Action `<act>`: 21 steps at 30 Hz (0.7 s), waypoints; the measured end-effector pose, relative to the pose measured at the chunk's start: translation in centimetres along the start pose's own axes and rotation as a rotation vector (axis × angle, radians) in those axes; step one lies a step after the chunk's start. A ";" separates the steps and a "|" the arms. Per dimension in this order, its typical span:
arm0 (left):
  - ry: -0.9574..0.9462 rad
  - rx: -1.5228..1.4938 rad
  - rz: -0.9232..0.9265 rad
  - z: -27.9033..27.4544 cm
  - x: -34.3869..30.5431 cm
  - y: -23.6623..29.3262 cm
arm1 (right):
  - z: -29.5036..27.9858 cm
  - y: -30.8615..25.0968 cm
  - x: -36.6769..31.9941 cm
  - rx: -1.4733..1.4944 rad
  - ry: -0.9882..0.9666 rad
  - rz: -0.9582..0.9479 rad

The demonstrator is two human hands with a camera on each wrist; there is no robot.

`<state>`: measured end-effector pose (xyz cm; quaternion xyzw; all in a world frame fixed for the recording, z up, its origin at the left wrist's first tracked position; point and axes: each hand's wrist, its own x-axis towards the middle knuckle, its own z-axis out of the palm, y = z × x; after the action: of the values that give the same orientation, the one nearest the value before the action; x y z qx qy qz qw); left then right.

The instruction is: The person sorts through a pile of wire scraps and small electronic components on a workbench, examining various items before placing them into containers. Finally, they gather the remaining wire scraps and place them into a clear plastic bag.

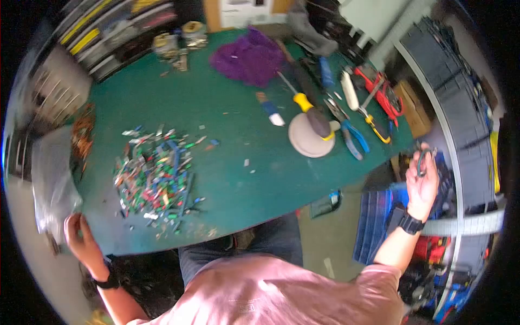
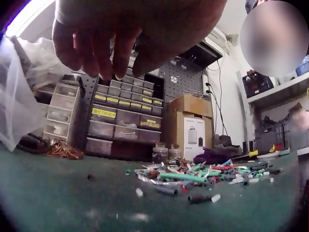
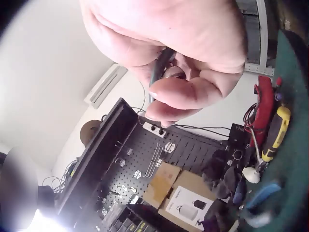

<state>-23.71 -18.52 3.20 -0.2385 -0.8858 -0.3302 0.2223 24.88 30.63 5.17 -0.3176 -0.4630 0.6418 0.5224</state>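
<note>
My left hand (image 1: 84, 241) is at the table's left front corner, fingers loosely bent and holding nothing. Beside it hangs a clear plastic bag (image 1: 54, 181); in the left wrist view the fingers (image 2: 99, 55) hang down above the tabletop. To the right of that hand lies a pile of small cut bits (image 1: 154, 181) in green, red, blue and white. Out past the table's right edge, my right hand (image 1: 421, 187) grips a small hand tool with dark green handles (image 1: 420, 164), like small pliers. Curled fingers (image 3: 181, 94) cover most of it in the right wrist view.
Blue-handled pliers (image 1: 355, 138), a yellow-handled screwdriver (image 1: 303, 102), a round pale disc (image 1: 309, 142) and red-handled tools (image 1: 384, 97) lie on the right. A purple cloth (image 1: 249, 57) and glass jars (image 1: 194, 35) stand farther back. Shelving with grey bins (image 1: 449, 81) flanks the right side.
</note>
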 end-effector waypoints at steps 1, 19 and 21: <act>-0.043 0.035 0.026 -0.1 0.9 0.7 | 0.1 -0.4 0.4 0.001 -0.022 -0.014; -0.580 -0.234 0.158 3.5 16.3 15.2 | -7.2 -5.3 -14.9 -0.437 0.706 0.486; -0.660 -0.246 0.278 4.2 16.7 16.4 | -7.1 -4.3 -20.5 -0.354 0.782 0.447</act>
<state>-28.56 -0.03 17.38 -0.4748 -0.8228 -0.3061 -0.0627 38.05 12.81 4.96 -0.7108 -0.2545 0.4820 0.4446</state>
